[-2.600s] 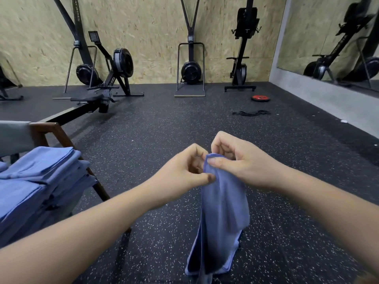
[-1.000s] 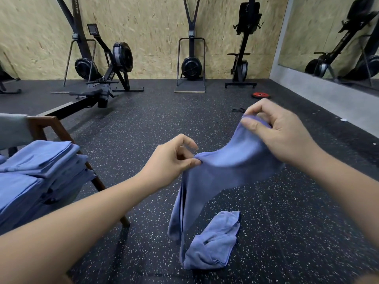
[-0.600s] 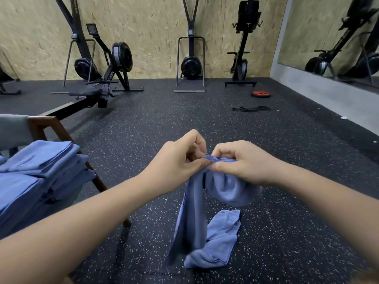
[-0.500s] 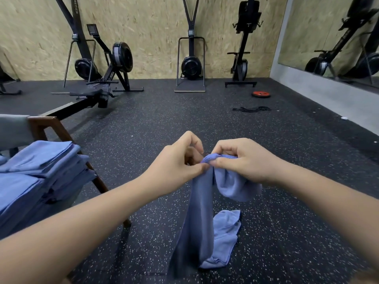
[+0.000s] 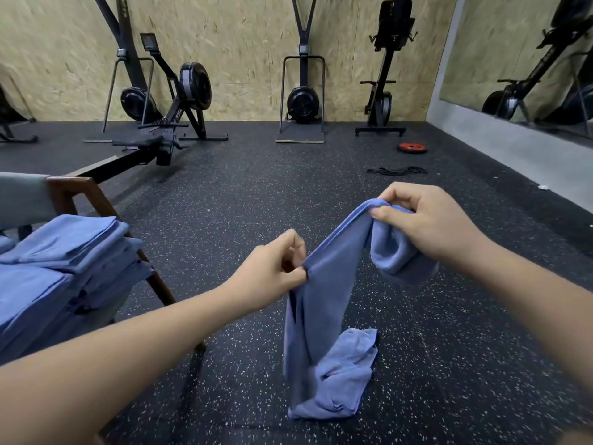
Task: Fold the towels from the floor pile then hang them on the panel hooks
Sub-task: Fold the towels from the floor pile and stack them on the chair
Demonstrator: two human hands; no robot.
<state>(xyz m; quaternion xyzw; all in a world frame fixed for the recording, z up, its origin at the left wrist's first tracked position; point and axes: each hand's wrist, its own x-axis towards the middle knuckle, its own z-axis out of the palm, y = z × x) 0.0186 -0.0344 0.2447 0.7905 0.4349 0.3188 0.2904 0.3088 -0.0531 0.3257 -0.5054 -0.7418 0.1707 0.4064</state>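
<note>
Our left hand [image 5: 272, 271] is pinching the top edge of the blue towel [image 5: 324, 303] between the thumb and curled fingers. Our right hand [image 5: 430, 226], higher and farther out, is clamping the same edge with a bunch of cloth gathered under its palm. The two hands are apart, and the hem is running taut on a slant between them.

Below the left hand the towel is hanging in long folds. Its lower end is blurring in front of a second towel [image 5: 349, 377], which is lying crumpled on the floor [image 5: 244, 200] directly beneath the held one. We cannot tell whether the two are touching.

To the right of the held towel, bare speckled rubber is stretching to the grey base under the mirror [image 5: 529, 59]. Beyond the towel, well apart from it, a black band [image 5: 398, 170] and a red weight plate [image 5: 412, 147] are lying flat. Farther still, a rowing machine [image 5: 160, 136] and upright trainers are standing along the chipboard wall [image 5: 240, 43].

To the left of the held towel, a strip of floor is separating it from a wooden chair [image 5: 83, 194], whose leg is slanting down toward us. The chair is carrying a stack of folded towels [image 5: 64, 252], blue like the held one, with their edges roughly squared and facing the towel.
</note>
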